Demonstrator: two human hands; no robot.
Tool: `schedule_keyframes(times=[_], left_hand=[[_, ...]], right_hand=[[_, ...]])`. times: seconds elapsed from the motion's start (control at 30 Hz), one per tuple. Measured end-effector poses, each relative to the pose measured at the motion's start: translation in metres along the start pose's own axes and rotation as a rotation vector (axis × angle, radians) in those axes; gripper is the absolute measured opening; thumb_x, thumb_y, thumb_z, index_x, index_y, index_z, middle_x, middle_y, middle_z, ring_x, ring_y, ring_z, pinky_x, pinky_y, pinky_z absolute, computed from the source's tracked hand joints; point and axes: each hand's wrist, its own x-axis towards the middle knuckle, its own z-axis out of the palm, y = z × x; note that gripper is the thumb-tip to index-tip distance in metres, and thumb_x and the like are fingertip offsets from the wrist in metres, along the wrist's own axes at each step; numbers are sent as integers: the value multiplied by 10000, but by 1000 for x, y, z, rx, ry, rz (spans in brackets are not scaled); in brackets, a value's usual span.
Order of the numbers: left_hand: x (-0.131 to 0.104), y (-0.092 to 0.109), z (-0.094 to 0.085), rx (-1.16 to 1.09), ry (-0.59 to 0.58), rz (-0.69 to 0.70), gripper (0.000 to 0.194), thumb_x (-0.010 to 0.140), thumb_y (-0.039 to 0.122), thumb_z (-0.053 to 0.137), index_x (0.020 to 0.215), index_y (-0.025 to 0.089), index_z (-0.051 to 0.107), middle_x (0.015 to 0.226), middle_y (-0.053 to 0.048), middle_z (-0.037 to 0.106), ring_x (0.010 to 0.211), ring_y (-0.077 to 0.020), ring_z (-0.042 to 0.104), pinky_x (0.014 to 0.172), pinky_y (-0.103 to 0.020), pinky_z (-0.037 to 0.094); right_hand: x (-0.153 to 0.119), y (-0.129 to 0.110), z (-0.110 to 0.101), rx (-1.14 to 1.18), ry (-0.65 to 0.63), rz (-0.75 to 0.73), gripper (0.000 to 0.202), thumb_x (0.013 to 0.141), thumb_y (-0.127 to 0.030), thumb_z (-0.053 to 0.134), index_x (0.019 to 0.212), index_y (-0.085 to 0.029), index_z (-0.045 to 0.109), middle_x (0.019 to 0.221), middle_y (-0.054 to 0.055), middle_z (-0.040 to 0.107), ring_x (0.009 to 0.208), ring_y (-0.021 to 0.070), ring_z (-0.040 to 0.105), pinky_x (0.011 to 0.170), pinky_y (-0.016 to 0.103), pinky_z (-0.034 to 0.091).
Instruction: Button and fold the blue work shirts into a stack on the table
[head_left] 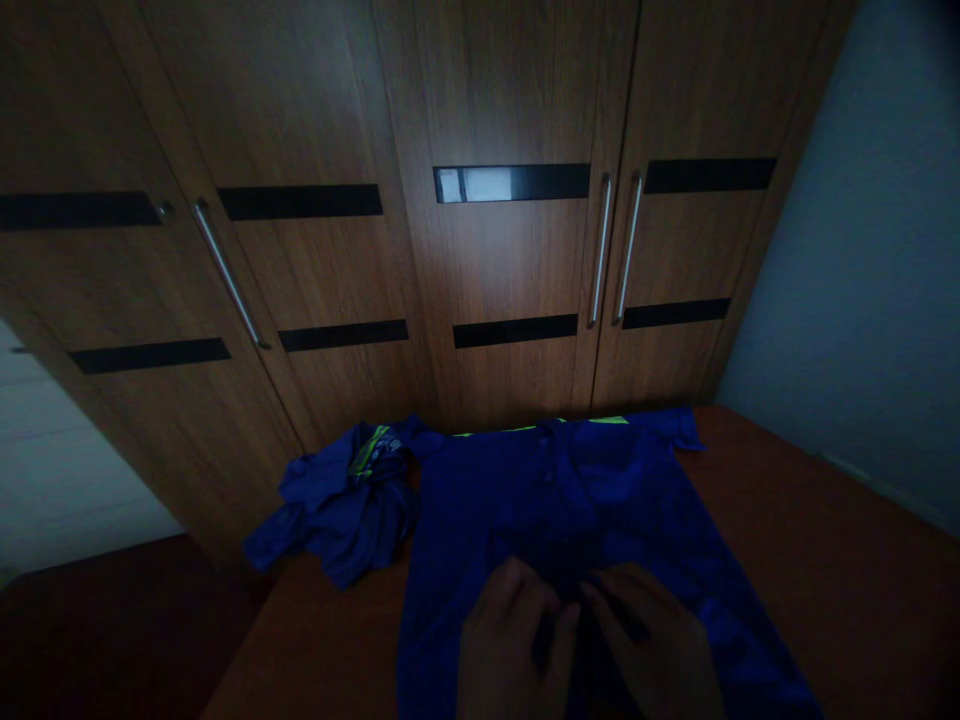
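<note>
A blue short-sleeved shirt (pixel 465 520) with buttons down its front and bright yellow-green at the collar and shoulder edge lies spread on a reddish-brown surface. Over its middle, my left hand (pixel 517 630) is closed, its fingers pinching the front of the shirt. Close beside it, my right hand (pixel 649 635) also has its fingers curled onto the same strip of fabric, the fingertips of both hands almost meeting. The dim light and my own fingers hide exactly which bit of cloth or button they grip.
A crumpled blue garment (pixel 345 510) with yellow-green trim lies left of the shirt. Behind the reddish-brown surface (pixel 330 640) stands a wooden wardrobe (pixel 510 260) with metal handles and black strips. A pale wall (pixel 862 300) rises on the right.
</note>
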Motion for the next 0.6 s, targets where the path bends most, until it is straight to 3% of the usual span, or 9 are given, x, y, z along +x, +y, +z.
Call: schedule_keyframes(times=[0.13, 0.37, 0.6], left_hand=[[-13, 7, 17, -118, -102, 39, 219, 867, 215, 427, 805, 222, 637, 720, -34, 651, 640, -156, 620, 597, -252, 480], [-14, -14, 23, -121, 85, -218, 347, 845, 378, 545, 1113, 176, 635, 1124, -132, 667, 1033, -259, 624, 892, -368, 506], [1, -4, 12, -387, 22, -239, 249, 899, 300, 477, 932, 192, 699, 928, -65, 721, 826, -186, 663, 774, -277, 523]], right_hand=[[4, -13, 0, 56, 9, 86, 284, 878, -433, 518, 799, -247, 716, 815, 63, 708, 736, 203, 676, 674, 284, 558], [-1, -19, 6, 139, -32, -17, 250, 911, -329, 464, 902, -245, 699, 896, 64, 693, 805, 174, 665, 732, 241, 549], [-1, -18, 11, 51, 32, -44, 223, 885, -315, 489, 878, -222, 692, 867, 73, 702, 791, 188, 679, 729, 263, 568]])
